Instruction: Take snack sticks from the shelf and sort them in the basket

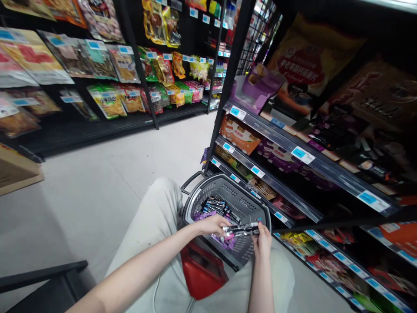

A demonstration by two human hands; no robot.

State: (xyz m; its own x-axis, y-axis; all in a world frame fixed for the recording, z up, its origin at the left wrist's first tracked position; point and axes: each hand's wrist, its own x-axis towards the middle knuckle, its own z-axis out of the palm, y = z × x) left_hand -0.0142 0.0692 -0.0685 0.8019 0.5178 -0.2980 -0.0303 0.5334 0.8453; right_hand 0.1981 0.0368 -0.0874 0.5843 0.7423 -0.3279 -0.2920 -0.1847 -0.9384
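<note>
Head view: above the grey, perforated plastic basket [253,209], our left hand [213,224] and right hand [262,239] have fingers clamped on opposite ends of the slim, glossy black sachets [243,229]. We should pinch lightly, aligning the ends without creasing them.
</note>
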